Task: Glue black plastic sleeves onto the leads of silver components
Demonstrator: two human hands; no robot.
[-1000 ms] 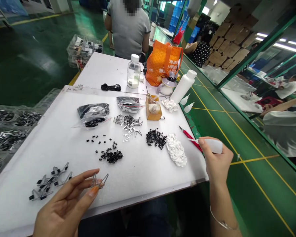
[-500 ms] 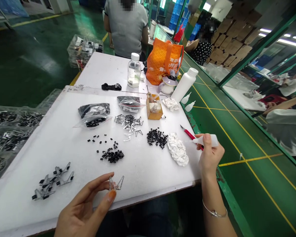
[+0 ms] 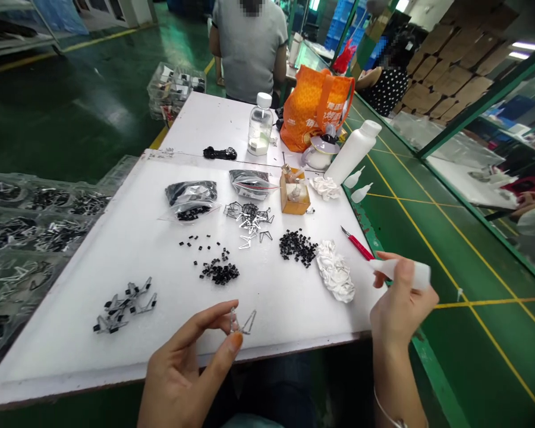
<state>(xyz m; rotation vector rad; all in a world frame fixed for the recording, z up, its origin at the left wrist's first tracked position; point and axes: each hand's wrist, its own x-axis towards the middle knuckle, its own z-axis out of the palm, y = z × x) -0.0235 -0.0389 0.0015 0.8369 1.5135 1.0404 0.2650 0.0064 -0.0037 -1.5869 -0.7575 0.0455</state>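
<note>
My left hand [image 3: 191, 362] pinches a small bent metal wire clip [image 3: 244, 323] between thumb and fingers, just above the near edge of the white table [image 3: 116, 261]. My right hand [image 3: 399, 306] is closed round a small white squeeze bottle [image 3: 401, 271], nozzle pointing left, off the table's right edge. Between the hands lie a crumpled white tissue [image 3: 336, 271], a pile of small black parts [image 3: 298, 245] and a second black pile [image 3: 220, 272]. A red-handled knife [image 3: 358, 244] lies by the right edge.
Finished clips with black ends [image 3: 123, 303] lie at the near left. Loose metal clips [image 3: 248, 217], two bags [image 3: 189, 199], a small cardboard box [image 3: 293, 193], a tall white bottle [image 3: 353, 151], a clear bottle [image 3: 260, 123] and an orange bag [image 3: 316, 107] stand farther back. Trays of parts [image 3: 35, 226] sit left. Other people work beyond.
The view has shifted, so everything sits further right in the picture. My left hand with the clip has moved right, towards my right hand. The bottle stays in my right hand.
</note>
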